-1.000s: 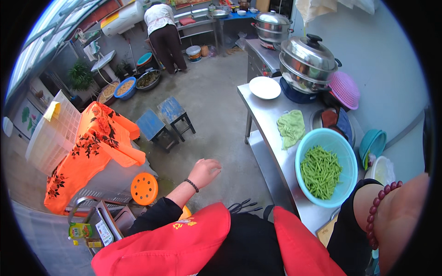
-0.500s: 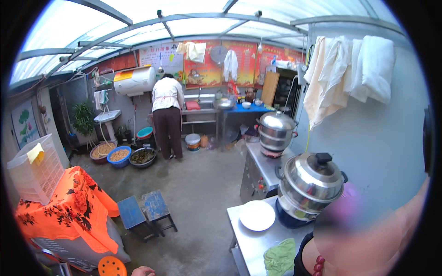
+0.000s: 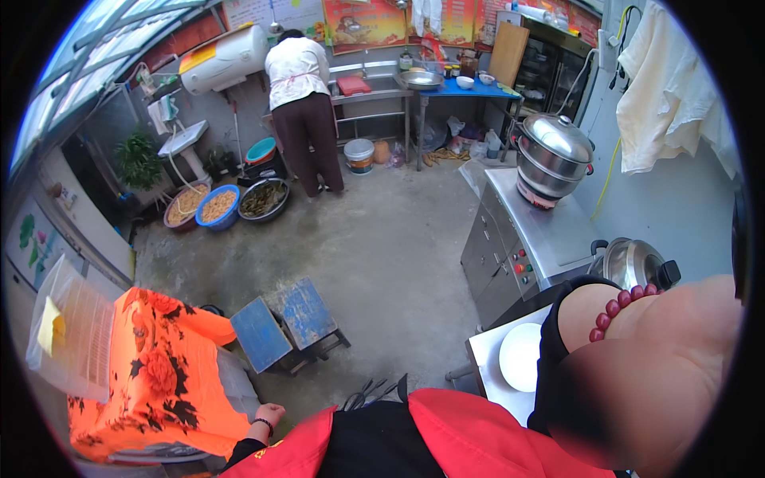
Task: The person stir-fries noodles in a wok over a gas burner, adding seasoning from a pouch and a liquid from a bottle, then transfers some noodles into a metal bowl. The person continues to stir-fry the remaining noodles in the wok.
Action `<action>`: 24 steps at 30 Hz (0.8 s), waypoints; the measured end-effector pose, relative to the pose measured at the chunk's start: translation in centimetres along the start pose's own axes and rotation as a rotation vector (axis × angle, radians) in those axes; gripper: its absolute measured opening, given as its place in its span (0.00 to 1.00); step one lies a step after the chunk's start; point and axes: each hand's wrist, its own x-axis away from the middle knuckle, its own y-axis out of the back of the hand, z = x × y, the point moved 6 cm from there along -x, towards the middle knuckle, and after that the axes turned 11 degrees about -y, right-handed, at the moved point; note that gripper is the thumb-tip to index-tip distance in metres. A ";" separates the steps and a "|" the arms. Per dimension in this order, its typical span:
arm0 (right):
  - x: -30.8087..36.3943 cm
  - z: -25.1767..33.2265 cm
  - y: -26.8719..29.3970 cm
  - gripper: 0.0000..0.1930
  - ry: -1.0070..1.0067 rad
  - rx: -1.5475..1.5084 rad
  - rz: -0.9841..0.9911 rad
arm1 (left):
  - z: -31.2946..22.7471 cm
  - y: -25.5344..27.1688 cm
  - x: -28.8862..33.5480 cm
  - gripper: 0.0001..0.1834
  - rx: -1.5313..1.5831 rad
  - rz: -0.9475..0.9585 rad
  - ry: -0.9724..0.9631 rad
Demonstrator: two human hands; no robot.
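Note:
My right hand [image 3: 697,331] is raised close to the camera at the right edge, its fingers out of sight; a string of dark red beads [image 3: 612,311] circles the wrist. Beyond that arm, a steel steamer pot [image 3: 633,261] is partly hidden, and a white plate [image 3: 520,357] lies on a steel table [image 3: 484,350]. Low on the left hangs my left hand [image 3: 272,413], loosely curled with nothing visible in it. It is nearest to an orange flowered cloth [image 3: 187,382]. A red garment [image 3: 494,426] covers my front.
Two blue stools [image 3: 261,334] stand on the concrete floor ahead. Another steamer [image 3: 556,147] sits on a steel counter [image 3: 550,231]. At the far sink a person [image 3: 299,103] bends over, beside basins [image 3: 217,207] of food. A plastic crate [image 3: 84,342] rests on the cloth.
My view has tipped downward, bringing my chest and left wrist into sight. The near steamer and plate now appear farther right, partly behind my right arm. The green cloth is out of sight.

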 end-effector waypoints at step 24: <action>17.4 -60.4 -32.2 0.02 -0.594 0.302 0.237 | -37.1 6.5 -55.2 0.10 -0.009 0.074 -0.100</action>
